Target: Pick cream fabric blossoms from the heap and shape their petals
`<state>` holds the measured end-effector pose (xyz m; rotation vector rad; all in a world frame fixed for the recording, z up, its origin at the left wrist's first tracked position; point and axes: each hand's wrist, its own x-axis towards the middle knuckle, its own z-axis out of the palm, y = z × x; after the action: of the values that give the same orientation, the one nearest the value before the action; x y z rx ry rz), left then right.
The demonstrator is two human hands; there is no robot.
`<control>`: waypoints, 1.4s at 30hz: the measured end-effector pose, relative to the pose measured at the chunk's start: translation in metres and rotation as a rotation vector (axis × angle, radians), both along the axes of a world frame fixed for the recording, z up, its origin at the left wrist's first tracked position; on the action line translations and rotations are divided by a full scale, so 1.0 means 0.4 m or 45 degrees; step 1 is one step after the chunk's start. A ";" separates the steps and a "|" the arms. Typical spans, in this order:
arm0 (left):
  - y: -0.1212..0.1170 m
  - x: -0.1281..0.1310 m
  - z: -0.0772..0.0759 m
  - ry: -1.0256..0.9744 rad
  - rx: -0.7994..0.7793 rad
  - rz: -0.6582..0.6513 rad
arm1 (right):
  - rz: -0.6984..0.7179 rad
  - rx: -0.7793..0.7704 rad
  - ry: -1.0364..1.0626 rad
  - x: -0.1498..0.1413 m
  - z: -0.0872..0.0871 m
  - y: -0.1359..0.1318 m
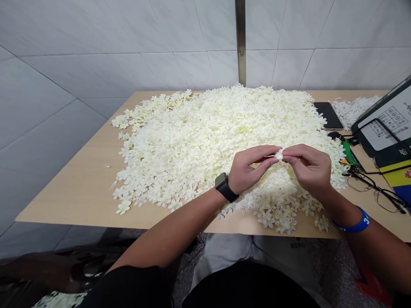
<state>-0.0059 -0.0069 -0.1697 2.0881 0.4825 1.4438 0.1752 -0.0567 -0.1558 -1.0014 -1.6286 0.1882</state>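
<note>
Between my two hands, above the near right part of the pile, is one small white artificial flower (279,155). My left hand (248,167), with a black watch on its wrist, pinches it from the left with thumb and fingertips. From the right, the thumb and fingers of my right hand (310,167) close on the same flower. Fingertips cover much of it. Beneath and around both hands spreads a wide heap of loose cream-white artificial flowers (199,137).
The heap lies on a light wooden table (73,179) against a tiled wall. To the right are a dark phone (328,115), white shreds (355,110), a dark green box (385,124) and eyeglasses (375,188). More white flowers (61,299) show low at the left.
</note>
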 end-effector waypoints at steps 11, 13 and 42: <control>-0.007 0.001 0.006 0.015 -0.022 0.024 | 0.025 -0.097 -0.005 0.005 -0.001 0.004; -0.009 0.002 0.004 0.016 -0.017 0.022 | 0.015 -0.074 -0.011 0.004 -0.004 0.004; 0.010 -0.001 0.002 -0.023 0.019 0.174 | 0.000 -0.407 0.125 0.011 0.005 0.008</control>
<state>-0.0063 -0.0029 -0.1690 2.0871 0.6195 1.5457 0.1796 -0.0533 -0.1538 -1.2132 -1.5377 0.5028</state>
